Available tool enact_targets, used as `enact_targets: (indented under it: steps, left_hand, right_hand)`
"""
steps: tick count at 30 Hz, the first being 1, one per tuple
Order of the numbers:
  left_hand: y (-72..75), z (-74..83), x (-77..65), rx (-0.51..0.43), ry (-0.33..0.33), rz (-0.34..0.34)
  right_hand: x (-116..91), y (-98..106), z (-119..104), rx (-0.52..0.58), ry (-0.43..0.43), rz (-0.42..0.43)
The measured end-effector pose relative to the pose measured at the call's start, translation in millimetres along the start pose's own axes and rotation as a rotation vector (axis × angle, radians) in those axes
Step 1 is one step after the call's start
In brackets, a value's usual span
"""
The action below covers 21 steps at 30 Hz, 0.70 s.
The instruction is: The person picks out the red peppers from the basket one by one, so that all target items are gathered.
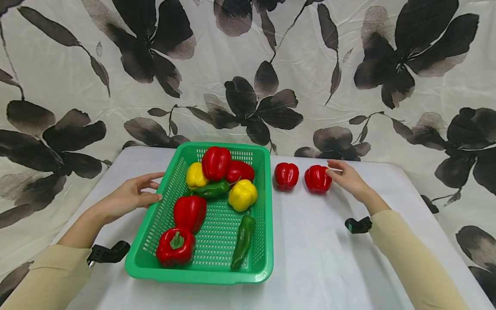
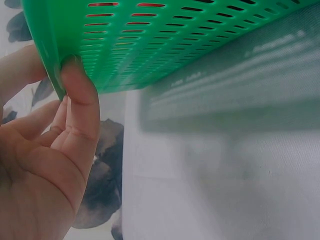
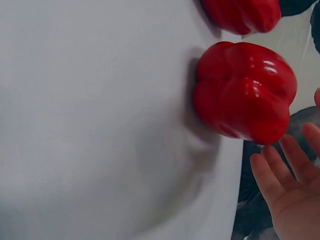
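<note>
At the left rim of a green plastic basket, my left hand pinches the edge; in the left wrist view a fingertip is tucked under the rim, beside the slotted wall. Beyond the basket's right side, my right hand reaches towards a red bell pepper on the table. Seen from the right wrist, its straight, spread fingers are right at the lower edge of that red bell pepper. A second red bell pepper sits between it and the basket.
Inside the basket lie several red bell peppers, two yellow peppers and two long green peppers. A white cloth covers the table. Behind it hangs a floral curtain. Each wrist wears a black camera band.
</note>
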State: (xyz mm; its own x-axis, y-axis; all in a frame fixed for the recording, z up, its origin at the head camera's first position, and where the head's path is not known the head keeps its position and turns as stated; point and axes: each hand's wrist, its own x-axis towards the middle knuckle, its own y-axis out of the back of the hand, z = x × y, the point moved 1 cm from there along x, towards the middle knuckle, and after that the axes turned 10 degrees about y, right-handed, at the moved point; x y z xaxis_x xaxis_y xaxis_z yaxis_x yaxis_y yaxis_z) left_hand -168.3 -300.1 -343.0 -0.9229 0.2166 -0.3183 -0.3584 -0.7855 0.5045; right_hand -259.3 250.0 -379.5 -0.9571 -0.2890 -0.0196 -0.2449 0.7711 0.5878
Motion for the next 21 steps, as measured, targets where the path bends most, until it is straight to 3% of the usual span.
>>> enact_targets:
  steps: [12, 21]
  left_hand:
    - [0.8, 0.0, -0.1, 0.010, 0.000, 0.007]
    - [0.3, -1.1, 0.9, 0.002, 0.001, 0.003]
  right_hand:
    - [1.9, 3.3, -27.2, -0.061, 0.074, 0.018]
    - [4.6, -2.6, -59.2, -0.033, 0.182, -0.022]
